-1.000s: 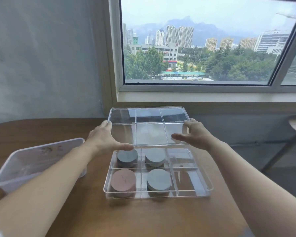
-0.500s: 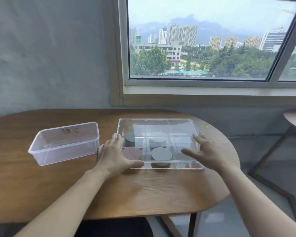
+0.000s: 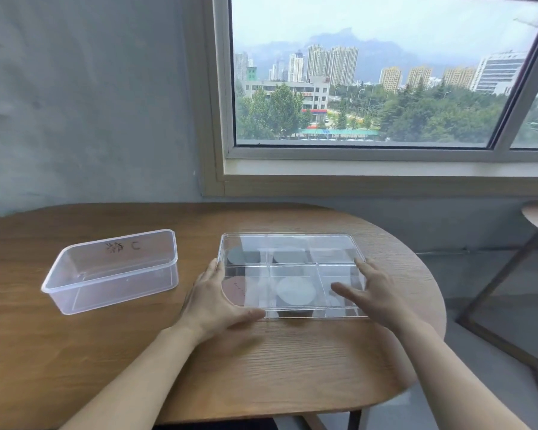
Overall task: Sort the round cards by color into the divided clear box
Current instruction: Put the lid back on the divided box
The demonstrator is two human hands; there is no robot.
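My left hand [image 3: 213,301] and right hand [image 3: 375,293] rest flat, fingers straight, on either end of the lidded box [image 3: 330,242] on the table [image 3: 106,352]; cards [image 3: 295,290] sit in its left and middle compartments

Soft daylight from the window [image 3: 370,76], glare on the clear box [image 3: 288,248], slight blur, wide-angle bowing.

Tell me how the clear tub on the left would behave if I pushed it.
The clear tub looks thin-walled and holds nothing, so it is probably light and would slide easily on the wooden table. Its wide, low shape makes tipping unlikely; the walls may flex.
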